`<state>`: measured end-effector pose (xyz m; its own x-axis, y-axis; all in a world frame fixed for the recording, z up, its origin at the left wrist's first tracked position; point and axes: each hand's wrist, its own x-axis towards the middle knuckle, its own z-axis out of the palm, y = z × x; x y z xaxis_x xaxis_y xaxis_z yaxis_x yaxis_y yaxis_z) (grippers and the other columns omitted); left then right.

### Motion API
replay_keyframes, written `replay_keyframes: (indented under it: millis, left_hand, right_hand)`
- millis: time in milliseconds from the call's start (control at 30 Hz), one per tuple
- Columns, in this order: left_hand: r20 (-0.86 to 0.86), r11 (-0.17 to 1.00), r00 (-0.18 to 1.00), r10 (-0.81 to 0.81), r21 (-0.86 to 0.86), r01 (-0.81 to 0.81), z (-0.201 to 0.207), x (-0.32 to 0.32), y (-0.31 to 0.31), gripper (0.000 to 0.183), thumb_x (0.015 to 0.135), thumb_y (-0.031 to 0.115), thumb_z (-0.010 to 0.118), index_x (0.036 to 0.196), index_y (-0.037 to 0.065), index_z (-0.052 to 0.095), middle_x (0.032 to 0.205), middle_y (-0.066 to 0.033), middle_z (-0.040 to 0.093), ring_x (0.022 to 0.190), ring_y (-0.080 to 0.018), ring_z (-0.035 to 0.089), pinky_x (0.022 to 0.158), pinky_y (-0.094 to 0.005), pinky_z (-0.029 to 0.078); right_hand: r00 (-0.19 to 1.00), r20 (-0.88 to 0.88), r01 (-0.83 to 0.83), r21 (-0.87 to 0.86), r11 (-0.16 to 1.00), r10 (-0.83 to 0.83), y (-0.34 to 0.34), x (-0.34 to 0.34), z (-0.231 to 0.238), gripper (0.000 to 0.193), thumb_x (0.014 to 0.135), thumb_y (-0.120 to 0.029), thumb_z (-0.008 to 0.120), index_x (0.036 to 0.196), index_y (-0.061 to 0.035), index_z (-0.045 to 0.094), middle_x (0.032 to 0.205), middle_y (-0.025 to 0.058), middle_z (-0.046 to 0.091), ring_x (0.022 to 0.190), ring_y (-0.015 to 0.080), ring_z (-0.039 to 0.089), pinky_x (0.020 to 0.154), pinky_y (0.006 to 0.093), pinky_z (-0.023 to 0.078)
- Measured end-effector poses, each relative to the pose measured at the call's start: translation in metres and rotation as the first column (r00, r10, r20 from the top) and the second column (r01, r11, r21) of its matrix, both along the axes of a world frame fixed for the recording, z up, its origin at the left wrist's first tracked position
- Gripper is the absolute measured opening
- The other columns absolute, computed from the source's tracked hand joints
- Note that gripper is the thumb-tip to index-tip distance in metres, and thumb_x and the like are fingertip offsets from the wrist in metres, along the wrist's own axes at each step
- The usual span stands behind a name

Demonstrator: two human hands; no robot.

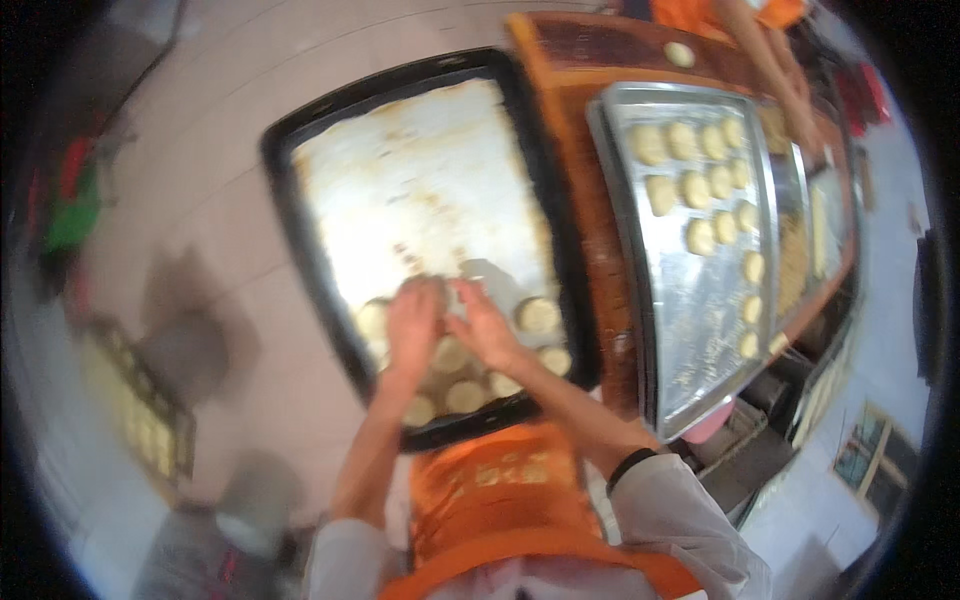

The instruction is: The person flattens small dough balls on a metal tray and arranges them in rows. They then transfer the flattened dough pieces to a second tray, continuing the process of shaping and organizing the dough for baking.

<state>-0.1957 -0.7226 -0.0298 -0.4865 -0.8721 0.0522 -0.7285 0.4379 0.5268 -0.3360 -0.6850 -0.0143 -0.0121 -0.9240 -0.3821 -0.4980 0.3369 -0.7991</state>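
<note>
Nearest my remote view is the wearer's orange apron [500, 480], just below the near edge of a black-rimmed baking tray [410, 170] with a pale, brown-stained base. Pale, flat dough rounds [464, 397] lie in its near end, from the near edge up along both sides. Over them, the left hand [414, 318] and right hand [482, 325] point away, side by side, fingertips close; blur keeps me from telling whether they pinch anything. A black band [631, 466] circles the right forearm. To the right, a silver tray [690, 320] rests on a wooden table [590, 45]. Its dough balls [695, 188] cluster toward the far edge, with a line down the right edge. Beyond its far-right corner, a co-worker's bare arm [780, 80] reaches over the table.
</note>
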Motion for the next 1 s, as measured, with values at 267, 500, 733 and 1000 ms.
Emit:
replay_keyframes:
  millis: [267, 500, 733, 1000]
  left_hand:
    - [0.224, 0.96, 0.961, -0.161, 0.26, 0.101, 0.011, -0.001, 0.005, 0.07, 0.074, 0.015, 0.071, 0.135, 0.004, 0.039, 0.141, -0.0189, 0.035, 0.13, -0.0346, 0.032, 0.104, -0.0449, 0.028]
    - [0.004, 0.972, 1.0, 0.028, 0.234, -0.028, 0.06, -0.11, -0.002, 0.058, 0.082, 0.012, 0.064, 0.133, 0.002, 0.039, 0.14, -0.0206, 0.035, 0.129, -0.0361, 0.034, 0.106, -0.0436, 0.029]
    - [-0.575, 0.887, 0.809, 0.123, 0.429, 0.17, 0.123, -0.248, 0.009, 0.041, 0.086, 0.005, 0.058, 0.126, 0.002, 0.047, 0.133, -0.0139, 0.045, 0.121, -0.0227, 0.044, 0.101, -0.0328, 0.035]
    - [-0.433, -0.004, 0.48, 0.763, 0.739, 0.674, 0.132, -0.26, 0.061, 0.041, 0.1, 0.032, 0.034, 0.124, 0.001, 0.046, 0.116, -0.0125, 0.055, 0.105, -0.0249, 0.055, 0.094, -0.0376, 0.043]
  right_hand:
    - [0.862, -0.373, 0.171, -0.426, 0.888, -0.345, 0.003, -0.235, 0.116, 0.045, 0.077, 0.004, 0.058, 0.12, -0.0033, 0.05, 0.12, 0.0185, 0.053, 0.11, 0.0371, 0.05, 0.096, 0.0407, 0.04]
    - [0.825, -0.561, -0.15, -0.088, 0.985, 0.076, 0.014, -0.371, 0.091, 0.051, 0.073, -0.003, 0.06, 0.122, 0.002, 0.046, 0.114, 0.0224, 0.051, 0.107, 0.0392, 0.047, 0.094, 0.0447, 0.039]
    - [0.917, -0.398, -0.056, -0.022, 0.998, 0.043, 0.04, -0.378, 0.113, 0.043, 0.068, -0.006, 0.07, 0.108, -0.004, 0.054, 0.106, 0.0171, 0.053, 0.099, 0.0348, 0.049, 0.088, 0.0407, 0.042]
    - [0.971, -0.161, 0.157, -0.127, 0.979, -0.177, 0.047, -0.369, 0.136, 0.058, 0.074, -0.014, 0.075, 0.126, -0.0063, 0.049, 0.129, 0.0142, 0.051, 0.122, 0.0292, 0.046, 0.1, 0.0391, 0.038]
